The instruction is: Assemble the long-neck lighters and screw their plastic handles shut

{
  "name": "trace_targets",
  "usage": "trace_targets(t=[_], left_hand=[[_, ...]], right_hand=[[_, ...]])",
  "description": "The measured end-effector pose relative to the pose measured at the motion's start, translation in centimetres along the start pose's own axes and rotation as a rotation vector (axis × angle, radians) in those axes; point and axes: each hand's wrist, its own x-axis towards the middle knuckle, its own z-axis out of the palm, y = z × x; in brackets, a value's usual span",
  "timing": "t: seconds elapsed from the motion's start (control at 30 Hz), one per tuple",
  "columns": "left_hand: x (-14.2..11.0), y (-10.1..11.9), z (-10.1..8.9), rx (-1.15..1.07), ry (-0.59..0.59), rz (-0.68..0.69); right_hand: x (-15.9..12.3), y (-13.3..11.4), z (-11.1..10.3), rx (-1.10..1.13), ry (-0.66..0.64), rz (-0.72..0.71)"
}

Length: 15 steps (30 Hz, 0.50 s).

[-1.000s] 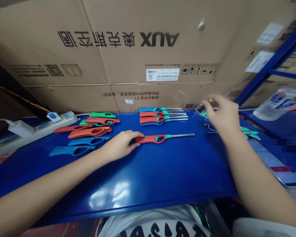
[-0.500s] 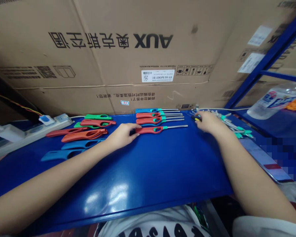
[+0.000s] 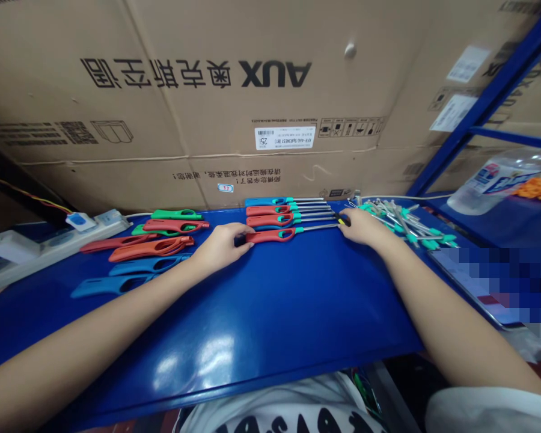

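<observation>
My left hand (image 3: pixel 225 245) is closed around the handle end of a red long-nosed lighter (image 3: pixel 270 234), and something dark shows between thumb and fingers. The lighter lies flat with its metal tube pointing right. My right hand (image 3: pixel 360 226) is closed on a small black-and-yellow tool (image 3: pixel 342 220), mostly hidden by the fingers, right at the tube's tip; whether they touch I cannot tell. Behind this lighter, more assembled lighters, including a blue one (image 3: pixel 265 202), lie in a row. Beyond my right hand is a heap of metal tubes with green ends (image 3: pixel 401 219).
Several empty handles, such as an orange one (image 3: pixel 151 248) and a blue one (image 3: pixel 112 285), lie at left on the blue table (image 3: pixel 252 319). A power strip (image 3: pixel 58 243) runs along the left. A carton (image 3: pixel 184 126) stands behind. At right are a plastic bottle (image 3: pixel 471 195) and a phone-like screen (image 3: pixel 473 288).
My right hand has moved left with the black-and-yellow tool, from beside the heap to the lighter's tip. More of the tube heap now shows. My left hand stays on the red lighter.
</observation>
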Motion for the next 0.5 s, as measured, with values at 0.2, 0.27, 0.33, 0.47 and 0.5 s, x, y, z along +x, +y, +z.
trace_targets(t=[0.2, 0.27, 0.33, 0.47, 0.5], left_hand=[[-0.05, 0.25, -0.24, 0.001, -0.011, 0.005], [-0.04, 0.25, -0.28, 0.001, -0.009, 0.006], [-0.04, 0.19, -0.29, 0.000, -0.007, 0.008], [-0.06, -0.03, -0.21, -0.007, -0.004, 0.015], [-0.07, -0.08, -0.18, -0.009, -0.003, 0.018]], right_hand=[[0.01, -0.08, 0.37, -0.006, 0.032, -0.059], [0.05, -0.06, 0.44, -0.005, 0.039, -0.075], [0.06, -0.09, 0.43, -0.002, 0.042, -0.086], [0.00, -0.21, 0.25, 0.001, 0.038, -0.083], [-0.03, -0.23, 0.21, 0.001, 0.036, -0.078]])
